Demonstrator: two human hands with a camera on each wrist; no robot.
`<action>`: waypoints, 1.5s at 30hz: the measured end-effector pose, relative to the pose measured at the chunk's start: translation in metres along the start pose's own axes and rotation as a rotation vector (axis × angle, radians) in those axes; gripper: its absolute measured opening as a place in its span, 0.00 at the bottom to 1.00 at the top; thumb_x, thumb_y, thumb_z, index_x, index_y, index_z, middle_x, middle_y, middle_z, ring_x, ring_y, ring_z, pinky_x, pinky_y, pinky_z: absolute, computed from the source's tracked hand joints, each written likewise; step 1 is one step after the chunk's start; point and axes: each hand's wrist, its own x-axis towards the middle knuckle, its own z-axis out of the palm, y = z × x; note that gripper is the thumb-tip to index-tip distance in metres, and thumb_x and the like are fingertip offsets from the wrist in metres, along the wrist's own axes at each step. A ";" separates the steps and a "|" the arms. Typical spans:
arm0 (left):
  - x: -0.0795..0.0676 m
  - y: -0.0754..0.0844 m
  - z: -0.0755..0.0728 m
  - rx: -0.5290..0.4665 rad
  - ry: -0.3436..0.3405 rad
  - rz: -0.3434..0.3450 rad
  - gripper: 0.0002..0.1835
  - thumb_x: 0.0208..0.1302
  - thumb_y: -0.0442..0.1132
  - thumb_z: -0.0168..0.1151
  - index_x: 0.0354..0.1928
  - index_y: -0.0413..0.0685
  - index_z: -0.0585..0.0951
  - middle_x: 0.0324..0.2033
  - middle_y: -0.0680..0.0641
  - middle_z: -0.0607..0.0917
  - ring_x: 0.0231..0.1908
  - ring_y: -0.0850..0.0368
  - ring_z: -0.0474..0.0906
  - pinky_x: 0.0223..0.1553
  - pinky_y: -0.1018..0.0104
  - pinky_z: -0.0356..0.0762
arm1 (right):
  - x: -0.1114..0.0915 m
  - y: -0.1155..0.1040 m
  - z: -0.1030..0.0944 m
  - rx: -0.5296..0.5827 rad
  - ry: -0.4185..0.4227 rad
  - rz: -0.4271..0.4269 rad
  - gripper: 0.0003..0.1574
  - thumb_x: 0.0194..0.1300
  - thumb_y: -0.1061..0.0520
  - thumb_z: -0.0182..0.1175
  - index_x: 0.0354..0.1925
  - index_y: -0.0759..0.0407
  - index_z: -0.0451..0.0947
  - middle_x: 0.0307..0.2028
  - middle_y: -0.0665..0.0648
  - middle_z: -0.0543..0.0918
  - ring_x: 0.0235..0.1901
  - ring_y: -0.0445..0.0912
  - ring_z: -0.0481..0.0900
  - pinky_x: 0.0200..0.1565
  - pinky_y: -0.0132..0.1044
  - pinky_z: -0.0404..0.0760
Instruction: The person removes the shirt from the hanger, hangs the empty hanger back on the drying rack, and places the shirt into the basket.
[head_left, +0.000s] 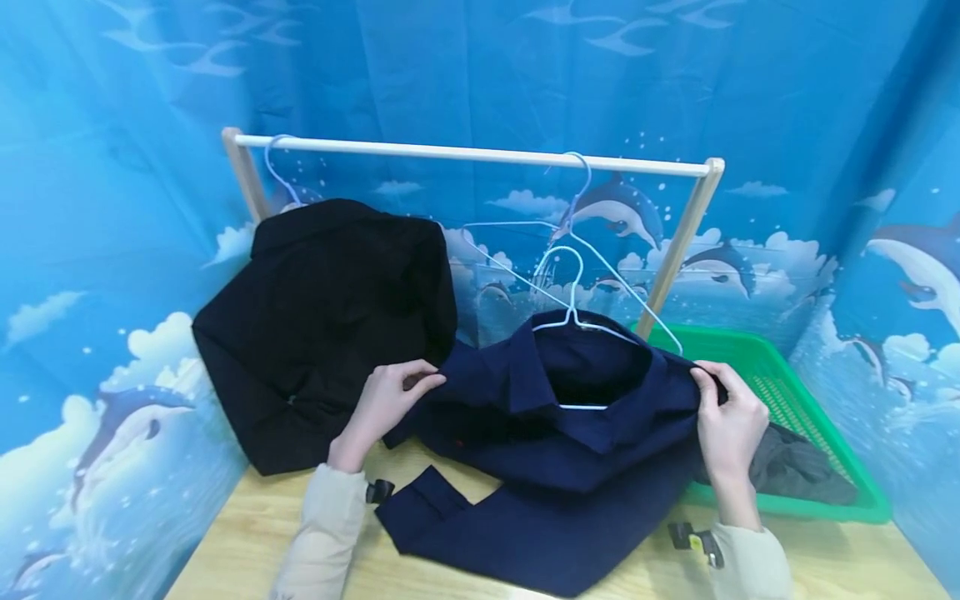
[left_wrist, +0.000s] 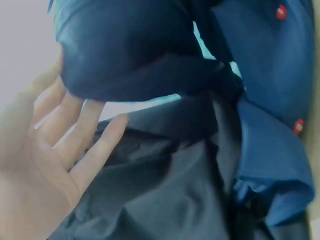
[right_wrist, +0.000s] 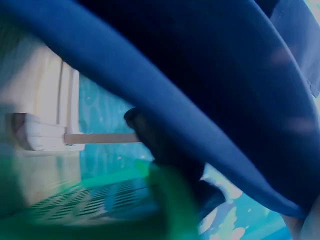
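Two hands grip the navy collared shirt [head_left: 570,475], one at each shoulder: the left hand [head_left: 390,404] pinches the cloth between thumb and forefinger (its other fingers look looser in the left wrist view), and the right hand [head_left: 735,417] pinches the opposite shoulder. Between them the shirt's shoulder line runs sideways, collar spread open and facing upward, with one sleeve folded across the wooden table [head_left: 247,533]. From that collar, roughly midway between the hands, a pale blue hanger [head_left: 574,304] sends its hook up toward the white rail [head_left: 465,152], which lies beyond both hands and above them. Just behind that hook, a bare hanger [head_left: 573,208] hangs from the rail, one lower corner near the right hand. Farther out, a black garment [head_left: 352,308] hangs beside the left hand; a green basket [head_left: 832,425] holding dark grey cloth [head_left: 802,467] sits by the right
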 end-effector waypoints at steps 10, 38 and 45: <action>-0.011 -0.010 0.008 -0.002 0.098 0.040 0.06 0.70 0.41 0.64 0.41 0.51 0.88 0.33 0.52 0.89 0.29 0.59 0.83 0.34 0.61 0.81 | -0.009 0.001 0.002 0.032 -0.049 -0.003 0.06 0.65 0.60 0.69 0.39 0.62 0.88 0.36 0.63 0.89 0.37 0.14 0.70 0.42 0.16 0.65; 0.000 0.028 0.023 0.329 0.358 0.311 0.05 0.72 0.35 0.61 0.40 0.41 0.83 0.31 0.46 0.84 0.35 0.47 0.82 0.48 0.53 0.81 | -0.038 -0.019 0.029 0.081 -0.282 0.046 0.05 0.61 0.62 0.72 0.38 0.58 0.91 0.34 0.58 0.91 0.17 0.25 0.67 0.21 0.29 0.63; -0.001 0.036 0.034 0.299 0.334 0.328 0.04 0.73 0.32 0.58 0.40 0.40 0.81 0.30 0.46 0.82 0.35 0.47 0.80 0.46 0.56 0.79 | -0.046 -0.027 0.037 0.136 -0.323 -0.042 0.07 0.58 0.64 0.73 0.37 0.58 0.91 0.34 0.57 0.91 0.25 0.20 0.74 0.28 0.23 0.70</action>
